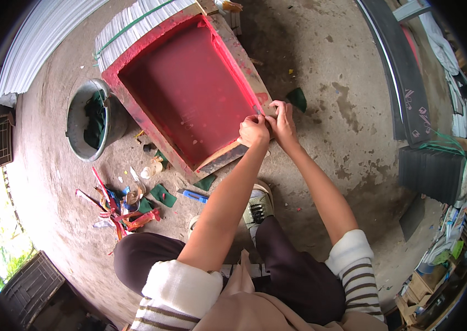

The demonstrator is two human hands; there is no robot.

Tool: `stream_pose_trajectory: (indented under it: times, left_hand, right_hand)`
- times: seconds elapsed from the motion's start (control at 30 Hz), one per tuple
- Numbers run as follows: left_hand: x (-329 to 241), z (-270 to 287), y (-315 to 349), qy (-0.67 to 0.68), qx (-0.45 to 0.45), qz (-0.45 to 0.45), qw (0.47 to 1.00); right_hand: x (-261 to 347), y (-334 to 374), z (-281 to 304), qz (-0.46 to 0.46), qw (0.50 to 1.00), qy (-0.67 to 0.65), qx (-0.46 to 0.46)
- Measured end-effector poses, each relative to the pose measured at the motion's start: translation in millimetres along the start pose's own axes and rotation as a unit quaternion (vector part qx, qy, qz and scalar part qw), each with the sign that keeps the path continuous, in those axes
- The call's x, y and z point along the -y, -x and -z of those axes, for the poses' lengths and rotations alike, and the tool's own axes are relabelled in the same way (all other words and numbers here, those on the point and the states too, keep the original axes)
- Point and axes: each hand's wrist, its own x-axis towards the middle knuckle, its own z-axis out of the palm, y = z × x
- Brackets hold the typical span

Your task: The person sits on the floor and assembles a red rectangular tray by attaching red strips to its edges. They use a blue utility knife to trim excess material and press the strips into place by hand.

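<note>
A wooden screen-printing frame with red-stained mesh lies tilted ahead of me. Both hands meet at its near right corner. My left hand is closed, its fingertips pinched together at the inner edge of the frame. Right beside it, my right hand has its thumb and fingers bent in a pinch over the corner rail. A small dark sliver shows just above the fingertips; what they pinch is hidden. Red tape or paint runs along the inner right side of the frame.
A grey bucket with dark green cloth stands left of the frame. A blue utility knife, green scraps and torn red strips lie near my feet. Strapped white sheets are stacked behind; black stacked sheets stand at right.
</note>
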Motion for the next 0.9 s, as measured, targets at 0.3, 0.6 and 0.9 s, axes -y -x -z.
stream_pose_trajectory:
  times: [0.3,0.6,0.9]
  left_hand:
    - [-8,15,14,-0.005,0.002,-0.048,0.999]
    - [-3,23,10,0.011,0.031,-0.052,0.998]
    - [-5,48,-31,0.011,0.224,-0.058,0.973]
  right_hand:
    - [0,0,3,0.005,1.000,0.011,-0.002]
    - [-4,0,8,0.014,0.998,-0.036,0.049]
    - [-3,-2,10,-0.012,0.999,-0.028,0.045]
